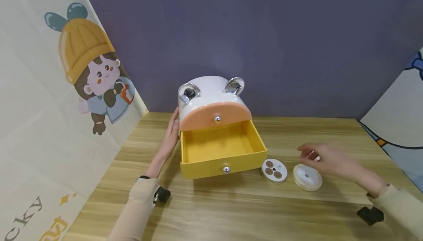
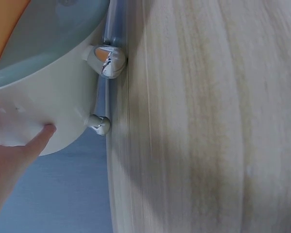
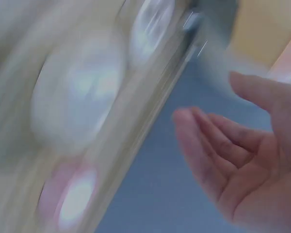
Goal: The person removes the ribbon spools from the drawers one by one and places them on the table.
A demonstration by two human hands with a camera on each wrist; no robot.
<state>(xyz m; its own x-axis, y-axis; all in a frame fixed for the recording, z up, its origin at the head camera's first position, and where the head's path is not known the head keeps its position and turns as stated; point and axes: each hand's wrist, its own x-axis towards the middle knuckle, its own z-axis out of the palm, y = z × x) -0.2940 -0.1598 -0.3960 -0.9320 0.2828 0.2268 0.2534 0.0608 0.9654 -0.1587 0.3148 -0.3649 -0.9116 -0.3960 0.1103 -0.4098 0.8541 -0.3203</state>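
A small white drawer cabinet [image 1: 211, 90] with silver ears stands on the table, its peach upper drawer [image 1: 198, 118] closed. The yellow lower drawer [image 1: 205, 169] is pulled out, and nothing shows inside it. My left hand [image 1: 170, 138] rests against the cabinet's left side; in the left wrist view a fingertip touches the white wall. On the right, my right hand [image 1: 330, 160] hovers over a pale, ribbon-like roll [image 1: 307, 178], fingers loosely bent and holding nothing. Left of that roll lies a white disc [image 1: 274, 170] with brown circles.
In the blurred right wrist view, a pinkish round thing [image 3: 68, 199] with a bright centre lies beyond the pale roll; the hand mostly hides it in the head view. A dark blue-grey wall [image 1: 297, 50] rises behind the wooden table [image 1: 231, 211], with a cartoon-printed sheet [image 1: 33, 123] at left.
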